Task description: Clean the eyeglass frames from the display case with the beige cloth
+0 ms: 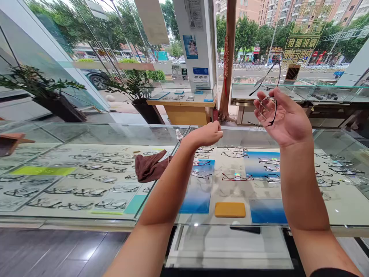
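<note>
My right hand (291,115) is raised above the glass counter, palm facing me, with its fingers curled around a pair of eyeglasses (276,111). The glasses have a thin frame with dark temple tips, and their temples point upward and toward the palm. My left hand (208,132) hangs over the counter to the left of them, back toward me and fingers curled in. What it may hold is hidden. A brown cloth (151,166) lies on the glass, partly behind my left forearm. Just behind my left wrist stands a small white bottle (179,134).
The glass display counter (198,221) spans the view, with rows of eyeglasses (99,167) inside. An orange-yellow case (230,209) and blue sheets (197,196) also show there. Wooden box (11,142) at far left; potted plants (142,92) and a further counter (187,111) lie beyond.
</note>
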### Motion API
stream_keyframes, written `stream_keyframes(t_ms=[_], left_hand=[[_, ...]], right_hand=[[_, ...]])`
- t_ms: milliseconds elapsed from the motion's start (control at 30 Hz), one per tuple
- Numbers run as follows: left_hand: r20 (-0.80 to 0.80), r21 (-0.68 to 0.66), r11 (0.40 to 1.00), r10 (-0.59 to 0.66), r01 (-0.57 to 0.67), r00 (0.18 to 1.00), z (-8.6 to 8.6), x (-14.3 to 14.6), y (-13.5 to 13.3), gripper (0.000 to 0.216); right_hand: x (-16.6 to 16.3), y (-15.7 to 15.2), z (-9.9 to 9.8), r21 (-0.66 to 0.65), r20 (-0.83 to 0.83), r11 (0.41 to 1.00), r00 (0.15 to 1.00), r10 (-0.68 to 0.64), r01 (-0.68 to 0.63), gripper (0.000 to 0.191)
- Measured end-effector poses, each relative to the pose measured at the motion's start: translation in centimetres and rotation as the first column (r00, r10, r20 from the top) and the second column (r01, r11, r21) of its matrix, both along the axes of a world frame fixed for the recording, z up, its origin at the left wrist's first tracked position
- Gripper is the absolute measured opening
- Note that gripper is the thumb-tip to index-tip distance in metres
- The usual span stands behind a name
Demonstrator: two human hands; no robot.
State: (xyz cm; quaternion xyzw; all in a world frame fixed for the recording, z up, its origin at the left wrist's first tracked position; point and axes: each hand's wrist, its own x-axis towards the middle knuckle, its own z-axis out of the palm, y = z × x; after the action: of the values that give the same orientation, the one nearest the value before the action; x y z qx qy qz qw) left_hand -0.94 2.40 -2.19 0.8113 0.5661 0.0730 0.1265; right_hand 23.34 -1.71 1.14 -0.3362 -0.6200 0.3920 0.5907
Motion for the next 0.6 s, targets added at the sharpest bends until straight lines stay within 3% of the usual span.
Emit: stream_keyframes(t_ms=[100,333,500,600], left_hand=[[-0.067,-0.005,0.998,0.058,-0.059,0.996,-2.2,-0.6,2.7,0.018],[-0.087,-0.015,0.991,0.133,-0.135,0.987,-6.5,-2.4,6.4,0.025],[-0.025,0.059,0.965,0.258,-0.256,0.966,-7.0,-2.7,7.1,0.020],[0.052,0.202,0.870,0.449,-0.449,0.892,-6.4,-3.1,7.3,0.031]], right_hand=[[0.1,0.4,-0.4,-0.010,-0.127,0.998,0.990,0.065,-0.067,0.031],[0.6,1.1,-1.0,0.058,-0.052,0.995,0.995,0.081,-0.077,0.033],[0.5,1.3,-1.1,0.075,-0.061,0.996,0.996,0.058,-0.054,0.036],[0.4,0.7,-0.7,0.022,-0.110,0.995,0.989,0.097,-0.095,0.029]])
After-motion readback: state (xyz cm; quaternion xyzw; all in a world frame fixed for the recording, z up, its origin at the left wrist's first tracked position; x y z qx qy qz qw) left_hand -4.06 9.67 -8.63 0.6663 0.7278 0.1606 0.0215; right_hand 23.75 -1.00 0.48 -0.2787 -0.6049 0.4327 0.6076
